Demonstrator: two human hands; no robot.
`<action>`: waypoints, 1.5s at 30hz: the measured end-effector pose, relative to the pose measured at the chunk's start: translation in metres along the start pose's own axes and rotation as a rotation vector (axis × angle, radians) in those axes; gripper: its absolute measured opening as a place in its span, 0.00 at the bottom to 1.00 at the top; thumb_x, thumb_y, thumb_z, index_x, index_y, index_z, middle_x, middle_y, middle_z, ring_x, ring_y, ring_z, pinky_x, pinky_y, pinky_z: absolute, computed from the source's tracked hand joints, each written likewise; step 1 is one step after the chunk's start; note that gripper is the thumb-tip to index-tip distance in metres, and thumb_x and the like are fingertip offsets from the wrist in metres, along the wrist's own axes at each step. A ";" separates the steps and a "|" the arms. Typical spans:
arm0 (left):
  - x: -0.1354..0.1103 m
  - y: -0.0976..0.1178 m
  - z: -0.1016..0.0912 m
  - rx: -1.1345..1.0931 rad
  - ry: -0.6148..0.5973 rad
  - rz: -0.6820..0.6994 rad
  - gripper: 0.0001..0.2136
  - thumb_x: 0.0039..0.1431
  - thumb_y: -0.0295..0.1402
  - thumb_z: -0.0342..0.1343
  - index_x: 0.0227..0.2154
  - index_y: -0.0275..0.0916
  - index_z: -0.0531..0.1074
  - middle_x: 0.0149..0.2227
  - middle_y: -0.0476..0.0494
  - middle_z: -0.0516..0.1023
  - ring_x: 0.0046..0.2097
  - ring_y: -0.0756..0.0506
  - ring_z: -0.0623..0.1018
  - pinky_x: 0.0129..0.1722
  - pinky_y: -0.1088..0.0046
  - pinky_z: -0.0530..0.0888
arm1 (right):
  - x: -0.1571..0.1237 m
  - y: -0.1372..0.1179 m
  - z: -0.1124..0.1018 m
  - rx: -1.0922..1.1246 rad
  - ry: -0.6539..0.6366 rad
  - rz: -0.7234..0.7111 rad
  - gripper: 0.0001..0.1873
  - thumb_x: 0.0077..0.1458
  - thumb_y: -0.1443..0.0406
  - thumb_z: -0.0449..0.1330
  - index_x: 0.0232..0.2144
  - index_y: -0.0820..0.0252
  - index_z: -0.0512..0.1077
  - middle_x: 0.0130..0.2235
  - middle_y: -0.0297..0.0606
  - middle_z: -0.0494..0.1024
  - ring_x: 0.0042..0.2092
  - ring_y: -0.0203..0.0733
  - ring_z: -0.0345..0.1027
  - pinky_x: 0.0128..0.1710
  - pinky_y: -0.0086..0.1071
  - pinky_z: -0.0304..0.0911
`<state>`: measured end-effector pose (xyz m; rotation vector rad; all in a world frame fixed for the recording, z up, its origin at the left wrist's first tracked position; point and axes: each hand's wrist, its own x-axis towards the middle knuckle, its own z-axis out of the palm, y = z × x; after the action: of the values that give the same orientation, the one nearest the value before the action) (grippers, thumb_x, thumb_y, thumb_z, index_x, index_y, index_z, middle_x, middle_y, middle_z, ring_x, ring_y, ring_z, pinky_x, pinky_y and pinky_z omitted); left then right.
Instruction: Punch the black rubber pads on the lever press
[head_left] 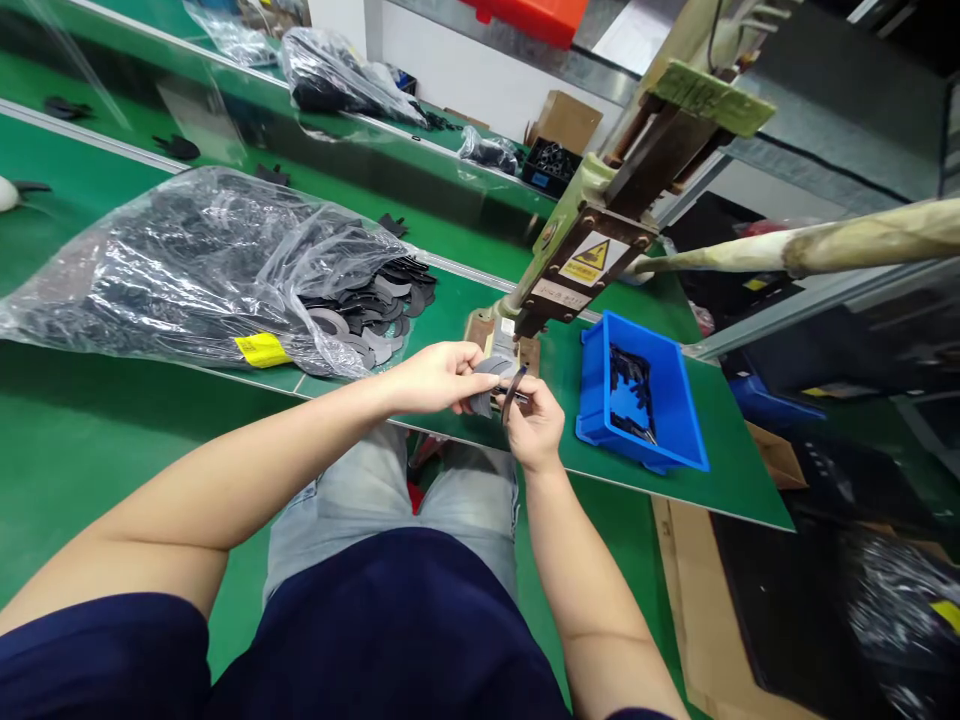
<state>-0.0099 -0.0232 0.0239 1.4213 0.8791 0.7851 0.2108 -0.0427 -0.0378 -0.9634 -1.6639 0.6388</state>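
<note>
In front of the press, both hands meet at the near edge of the green table. My left hand is closed on grey curved pieces, thumb on top. Beside it, my right hand pinches a thin dark curved strip, held upright near the grey pieces; whether the two touch I cannot tell. Just behind the fingers is the press's base with a light grey block. To the left, a clear plastic bag spills many similar dark curved pieces onto the table.
A blue bin with small black parts stands right of the press. A pale lever arm juts out to the right. Behind runs a green conveyor with scattered black parts. Further back are bagged parts and a cardboard box.
</note>
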 end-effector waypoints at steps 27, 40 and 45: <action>0.004 -0.009 0.016 0.219 0.261 0.045 0.20 0.57 0.51 0.69 0.35 0.40 0.71 0.30 0.53 0.71 0.29 0.51 0.68 0.28 0.74 0.63 | -0.005 -0.014 -0.019 -0.349 -0.048 -0.311 0.06 0.65 0.65 0.63 0.44 0.54 0.77 0.42 0.40 0.85 0.48 0.44 0.81 0.50 0.43 0.77; 0.096 -0.039 -0.056 -0.160 0.564 -0.343 0.18 0.61 0.40 0.71 0.29 0.40 0.66 0.22 0.51 0.73 0.22 0.52 0.73 0.23 0.77 0.73 | -0.037 -0.005 -0.072 -0.315 0.035 -0.114 0.15 0.65 0.67 0.61 0.53 0.54 0.75 0.46 0.42 0.82 0.49 0.43 0.79 0.51 0.42 0.78; 0.186 -0.023 -0.091 -0.156 0.650 -0.313 0.11 0.69 0.35 0.64 0.35 0.37 0.69 0.28 0.44 0.77 0.27 0.51 0.77 0.32 0.74 0.78 | -0.055 -0.018 -0.088 -0.318 -0.052 -0.112 0.15 0.63 0.67 0.63 0.51 0.48 0.77 0.45 0.41 0.84 0.47 0.47 0.81 0.43 0.43 0.82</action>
<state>-0.0008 0.1830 -0.0027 0.8575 1.4586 1.0650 0.2957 -0.1031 -0.0263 -1.0742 -1.8879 0.3316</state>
